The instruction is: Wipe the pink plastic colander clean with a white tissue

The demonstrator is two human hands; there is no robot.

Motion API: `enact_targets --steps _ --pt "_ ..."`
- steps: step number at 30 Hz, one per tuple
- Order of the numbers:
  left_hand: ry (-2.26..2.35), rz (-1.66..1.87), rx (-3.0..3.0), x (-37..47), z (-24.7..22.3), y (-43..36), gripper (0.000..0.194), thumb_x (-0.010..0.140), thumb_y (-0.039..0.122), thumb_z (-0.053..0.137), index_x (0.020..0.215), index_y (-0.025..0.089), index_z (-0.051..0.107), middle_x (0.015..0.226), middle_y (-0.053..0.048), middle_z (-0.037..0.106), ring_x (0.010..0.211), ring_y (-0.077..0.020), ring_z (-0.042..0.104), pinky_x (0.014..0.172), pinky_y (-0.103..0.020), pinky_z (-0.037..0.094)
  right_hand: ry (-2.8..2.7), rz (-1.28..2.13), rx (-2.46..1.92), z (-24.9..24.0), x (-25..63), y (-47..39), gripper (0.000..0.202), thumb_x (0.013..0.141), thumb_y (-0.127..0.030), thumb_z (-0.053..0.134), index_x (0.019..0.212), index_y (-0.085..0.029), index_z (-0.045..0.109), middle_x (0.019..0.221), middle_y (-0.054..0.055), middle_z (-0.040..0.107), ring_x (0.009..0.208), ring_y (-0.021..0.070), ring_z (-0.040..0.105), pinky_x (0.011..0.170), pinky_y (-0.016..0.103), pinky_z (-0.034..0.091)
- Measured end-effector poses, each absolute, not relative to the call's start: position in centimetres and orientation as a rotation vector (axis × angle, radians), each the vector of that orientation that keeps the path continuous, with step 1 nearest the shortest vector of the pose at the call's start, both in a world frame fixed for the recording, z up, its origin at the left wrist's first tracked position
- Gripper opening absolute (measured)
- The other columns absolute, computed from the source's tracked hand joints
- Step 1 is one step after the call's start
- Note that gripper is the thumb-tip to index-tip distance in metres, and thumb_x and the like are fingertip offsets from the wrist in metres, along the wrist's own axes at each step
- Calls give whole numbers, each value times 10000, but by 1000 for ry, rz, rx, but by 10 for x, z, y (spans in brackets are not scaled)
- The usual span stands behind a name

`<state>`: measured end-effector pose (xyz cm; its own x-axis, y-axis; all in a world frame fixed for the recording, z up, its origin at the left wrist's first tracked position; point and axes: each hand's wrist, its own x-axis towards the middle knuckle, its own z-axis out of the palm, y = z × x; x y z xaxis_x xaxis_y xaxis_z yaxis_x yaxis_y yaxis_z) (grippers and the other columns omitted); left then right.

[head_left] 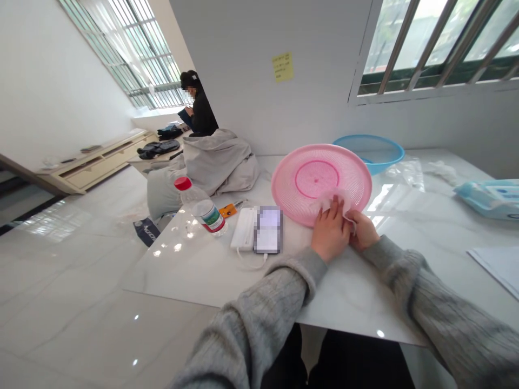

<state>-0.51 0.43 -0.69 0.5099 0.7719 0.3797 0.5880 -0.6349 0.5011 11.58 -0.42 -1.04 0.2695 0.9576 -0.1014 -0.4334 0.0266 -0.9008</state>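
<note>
Grey knitted sleeves (259, 319) seen nearest. Thin white wipe (324, 201) pressed by extended left hand (332, 231) onto round pink plastic mesh tray (300, 186), pinched by right hand (364, 231); tray supported on white marbled table (182, 273).

Seems a home-like room: barred windows (438, 43), low wooden cabinet (109, 159) at left, glossy tiled floor (73, 302).
</note>
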Motion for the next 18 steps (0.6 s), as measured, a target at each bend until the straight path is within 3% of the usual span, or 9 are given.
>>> enact_targets --steps 2,5,8,12,15,18 --pt "1073 823 2527 2 -3 5 461 1126 331 457 1487 92 617 1612 -220 599 1426 -328 637 1323 -545 391 -613 1304 -995 -6 113 -8 303 748 -453 746 956 -240 795 952 81 826 1015 299 815 921 426 702" --pt "957 794 2678 4 0 7 422 1132 321 449 1415 89 658 1506 -203 671 1353 -299 668 1252 -481 465 -545 1348 -947 1 112 -10 365 788 -484 815 1040 -221 797 1024 89 833 1063 281 816 989 412 692" --pt "956 775 2781 -2 -2 8 431 1126 287 451 1487 112 609 1573 -175 637 1404 -268 635 1296 -461 411 -467 1207 -951 3 116 -4 295 765 -362 870 1001 -211 778 959 68 823 911 235 821 854 350 716" --pt "1079 696 2836 -10 -5 10 525 1123 302 447 1623 148 494 1709 -134 528 1451 -244 598 1331 -463 367 -300 977 -936 2 131 13 241 713 -192 783 951 -214 748 918 22 801 766 170 784 729 281 704" --pt "1174 633 2869 -15 -4 11 552 1089 264 470 1627 145 501 1713 -121 529 1512 -253 541 1378 -493 303 -251 863 -935 3 149 20 285 695 -174 739 977 -211 745 893 6 771 736 183 771 703 344 722" --pt "1321 686 2842 -18 -1 12 620 1071 273 476 1673 128 441 1764 -122 456 1576 -300 473 1420 -599 190 -221 796 -938 4 166 19 392 693 -158 703 1077 -227 746 953 18 768 789 216 784 680 414 731"
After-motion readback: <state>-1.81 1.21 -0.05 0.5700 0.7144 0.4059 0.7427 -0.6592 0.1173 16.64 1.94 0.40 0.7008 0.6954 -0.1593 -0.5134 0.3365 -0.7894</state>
